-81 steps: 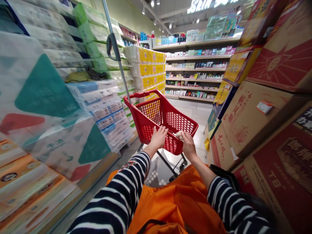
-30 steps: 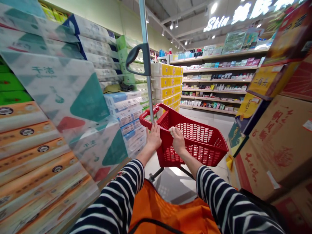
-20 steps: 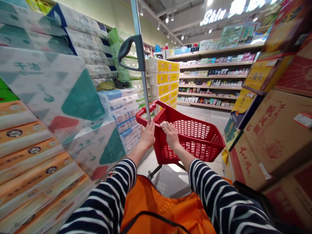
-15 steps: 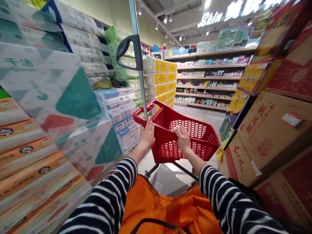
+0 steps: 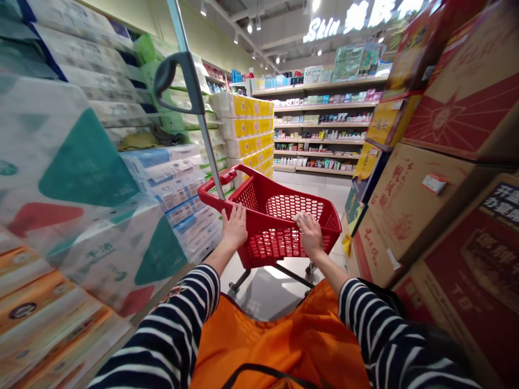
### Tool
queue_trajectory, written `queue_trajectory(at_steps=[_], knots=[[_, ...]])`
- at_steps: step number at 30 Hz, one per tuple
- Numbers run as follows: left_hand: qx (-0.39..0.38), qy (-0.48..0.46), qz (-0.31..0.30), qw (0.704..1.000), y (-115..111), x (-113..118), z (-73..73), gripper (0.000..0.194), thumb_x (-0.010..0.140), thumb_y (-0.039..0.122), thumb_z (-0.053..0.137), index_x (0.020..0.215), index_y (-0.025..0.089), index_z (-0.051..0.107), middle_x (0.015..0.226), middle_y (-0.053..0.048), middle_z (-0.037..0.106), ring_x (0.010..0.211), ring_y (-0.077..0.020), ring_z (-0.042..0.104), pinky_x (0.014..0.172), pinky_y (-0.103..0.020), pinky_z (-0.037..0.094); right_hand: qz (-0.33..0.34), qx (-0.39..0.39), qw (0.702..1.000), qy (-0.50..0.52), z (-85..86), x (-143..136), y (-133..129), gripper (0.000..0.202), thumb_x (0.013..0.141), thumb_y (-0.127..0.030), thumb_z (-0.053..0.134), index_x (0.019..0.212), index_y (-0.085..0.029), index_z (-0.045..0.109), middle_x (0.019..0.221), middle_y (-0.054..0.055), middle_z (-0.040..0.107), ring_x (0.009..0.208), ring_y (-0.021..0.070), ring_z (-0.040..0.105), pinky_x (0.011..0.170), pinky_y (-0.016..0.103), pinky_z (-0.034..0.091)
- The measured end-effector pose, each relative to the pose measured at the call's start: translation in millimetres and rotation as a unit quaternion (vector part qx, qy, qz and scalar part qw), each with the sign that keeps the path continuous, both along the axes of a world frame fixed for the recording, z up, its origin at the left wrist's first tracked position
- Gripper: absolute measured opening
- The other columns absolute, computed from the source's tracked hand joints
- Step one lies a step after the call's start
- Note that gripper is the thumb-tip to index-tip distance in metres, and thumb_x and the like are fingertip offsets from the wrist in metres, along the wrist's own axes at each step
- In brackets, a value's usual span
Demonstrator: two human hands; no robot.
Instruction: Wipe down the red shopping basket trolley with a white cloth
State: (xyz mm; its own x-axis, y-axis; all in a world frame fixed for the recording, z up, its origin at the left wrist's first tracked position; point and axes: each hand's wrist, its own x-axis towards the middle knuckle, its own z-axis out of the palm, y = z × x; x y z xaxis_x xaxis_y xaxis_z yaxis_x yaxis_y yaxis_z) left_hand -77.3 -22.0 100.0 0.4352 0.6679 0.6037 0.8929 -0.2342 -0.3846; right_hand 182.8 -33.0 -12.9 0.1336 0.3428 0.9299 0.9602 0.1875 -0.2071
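The red shopping cart [image 5: 248,256] stands upright on its wheels at the centre of the view, its basket turned to the person in the striped sleeves. The left hand [image 5: 234,231] lies flat on the near rim [image 5: 265,216], just below the foot of the metal pole [image 5: 213,160], fingers nearly straight and the thumb a little apart. Farther right along that rim, the right hand [image 5: 311,236] pinches a small white cloth [image 5: 299,217] against the edge, fingertips bent over it.

To my eye, the left palm makes a good brace: the cart has casters [image 5: 234,288] and would probably roll under a one-sided push, so firm, even pressure there matters. The cloth looks thin and bunched; spread wider beneath the fingertips, it would cover both the top and the lip of the rim. Light pressure suits the perforated side, where loose folds could snag in the holes. The pole and its grey handle [image 5: 193,82], rising at upper left, call for care, as do the cardboard boxes [image 5: 421,202] at right.
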Motion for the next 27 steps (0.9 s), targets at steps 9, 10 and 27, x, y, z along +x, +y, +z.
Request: queue_trajectory(at_steps=[9,10,27], knots=[[-0.051,0.064,-0.050,0.995,-11,44,-22.4,0.065,0.079,0.016,0.036,0.142,0.005,0.022,0.149,-0.010,0.011,0.137,-0.0235,0.007,0.108,-0.056,0.007,0.035,0.015,0.998,-0.050,16.4,-45,11,0.042,0.088,-0.009,0.036,0.124,-0.018,0.056,0.135,0.006,0.043,0.131,0.0212,0.027,0.108,0.040,0.028],[-0.052,0.066,-0.048,0.995,-10,44,-22.3,0.065,0.079,0.015,0.036,0.142,0.005,0.022,0.149,-0.010,0.010,0.137,-0.0235,0.006,0.108,-0.056,0.006,0.032,0.013,0.998,-0.051,15.0,-42,11,0.041,0.088,-0.009,0.036,0.123,-0.018,0.056,0.135,0.006,0.044,0.131,0.0210,0.027,0.108,0.040,0.028],[-0.076,0.083,-0.063,0.992,-21,77,-29.0,0.064,0.079,0.017,0.037,0.141,0.003,0.023,0.148,-0.012,0.013,0.137,-0.0256,0.010,0.107,-0.056,0.006,-0.009,0.015,1.000,0.004,-1.1,-13,-2,0.044,0.088,-0.008,0.031,0.123,-0.016,0.056,0.132,0.008,0.046,0.130,0.0210,0.029,0.107,0.042,0.027]])
